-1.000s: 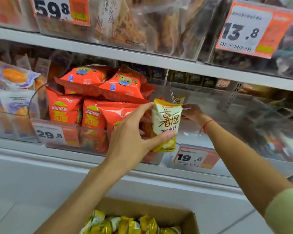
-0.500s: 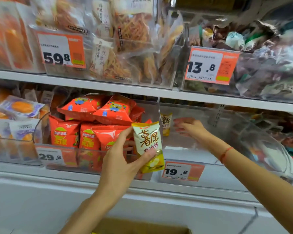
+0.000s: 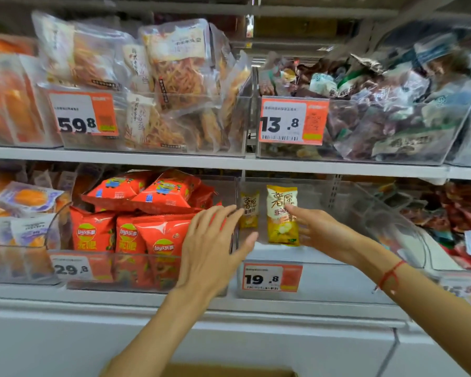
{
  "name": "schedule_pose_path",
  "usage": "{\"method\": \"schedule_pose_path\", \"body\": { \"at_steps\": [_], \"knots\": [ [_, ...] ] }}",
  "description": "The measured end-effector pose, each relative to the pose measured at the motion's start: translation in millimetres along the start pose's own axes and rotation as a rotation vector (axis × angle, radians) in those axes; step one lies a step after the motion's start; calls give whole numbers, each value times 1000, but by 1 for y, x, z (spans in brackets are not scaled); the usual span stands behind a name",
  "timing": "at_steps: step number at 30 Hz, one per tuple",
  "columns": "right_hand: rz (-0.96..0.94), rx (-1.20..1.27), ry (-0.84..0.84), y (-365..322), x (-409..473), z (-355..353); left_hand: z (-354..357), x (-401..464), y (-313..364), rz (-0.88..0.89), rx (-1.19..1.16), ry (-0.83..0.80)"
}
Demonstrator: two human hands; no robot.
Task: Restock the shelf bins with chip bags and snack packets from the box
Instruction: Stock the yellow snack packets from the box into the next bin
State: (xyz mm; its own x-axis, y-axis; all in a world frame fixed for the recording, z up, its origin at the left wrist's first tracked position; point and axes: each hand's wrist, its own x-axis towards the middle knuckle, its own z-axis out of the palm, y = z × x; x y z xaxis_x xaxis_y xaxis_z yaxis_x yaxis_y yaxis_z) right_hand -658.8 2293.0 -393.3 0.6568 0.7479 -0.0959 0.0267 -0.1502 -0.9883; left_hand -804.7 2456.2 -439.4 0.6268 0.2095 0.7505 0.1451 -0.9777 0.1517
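Yellow chip packets going into the clear bin, head view

Left hand [image 3: 210, 254] has loose, spread fingers, holding nothing; right hand [image 3: 320, 232] steadies the upright yellow packet [image 3: 282, 216] in the bin [image 3: 337, 281], fingers mostly straight. Looks light, puffy and crushable, so hold the sealed edges.
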Motion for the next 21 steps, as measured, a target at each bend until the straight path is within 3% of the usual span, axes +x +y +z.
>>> {"method": "schedule_pose_path", "body": {
  "at_steps": [5, 12, 21],
  "knots": [
    [118, -105, 160, 11, 66, -9, 19, -10, -15, 72, 105, -59],
    [194, -428, 163, 27, 134, 18, 21, -9, -16, 72, 113, -31],
    [99, -194, 207, 48, 149, 11, 23, -10, -17, 74, 106, -5]
  ]
}}
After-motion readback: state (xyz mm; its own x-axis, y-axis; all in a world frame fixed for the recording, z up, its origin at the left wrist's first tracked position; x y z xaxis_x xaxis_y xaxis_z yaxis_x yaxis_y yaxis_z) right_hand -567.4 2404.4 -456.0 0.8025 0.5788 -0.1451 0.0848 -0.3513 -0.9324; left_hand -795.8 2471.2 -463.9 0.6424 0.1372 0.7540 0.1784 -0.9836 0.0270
